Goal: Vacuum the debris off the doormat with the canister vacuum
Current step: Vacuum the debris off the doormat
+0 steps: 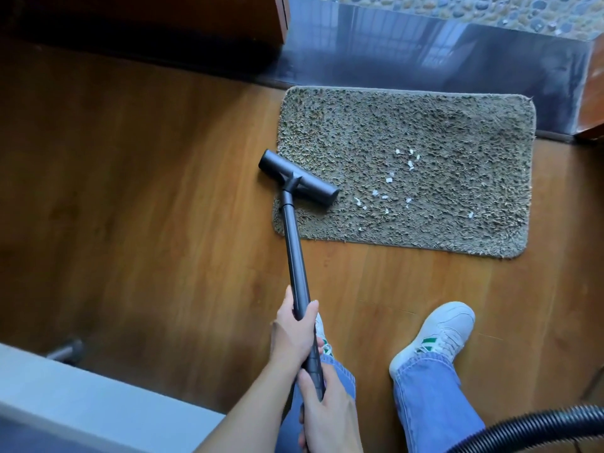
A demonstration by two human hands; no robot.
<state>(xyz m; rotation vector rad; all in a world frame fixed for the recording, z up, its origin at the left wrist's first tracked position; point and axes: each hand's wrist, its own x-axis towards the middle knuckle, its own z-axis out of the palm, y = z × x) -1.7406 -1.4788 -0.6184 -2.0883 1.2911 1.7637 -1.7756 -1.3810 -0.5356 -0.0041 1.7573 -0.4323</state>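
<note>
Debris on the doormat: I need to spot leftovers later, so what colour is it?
White scraps against the grey-brown doormat, clearest in the head view.

A home entrance, seen from above at the doorway. A warm brown wood-plank floor (pixel 147 191) ran up to a dark, polished stone threshold (pixel 425 53), with pebbled outdoor ground (pixel 490 8) beyond it. A shaggy grey-brown doormat (pixel 425 132) lay on the floor just beside the threshold, and a reddish wooden door post (pixel 591 103) stood at the threshold's right end. A household vacuum wand (pixel 294 250) and a ribbed black hose (pixel 536 426) were in view. The person wore jeans and white sneakers (pixel 438 335).
</note>
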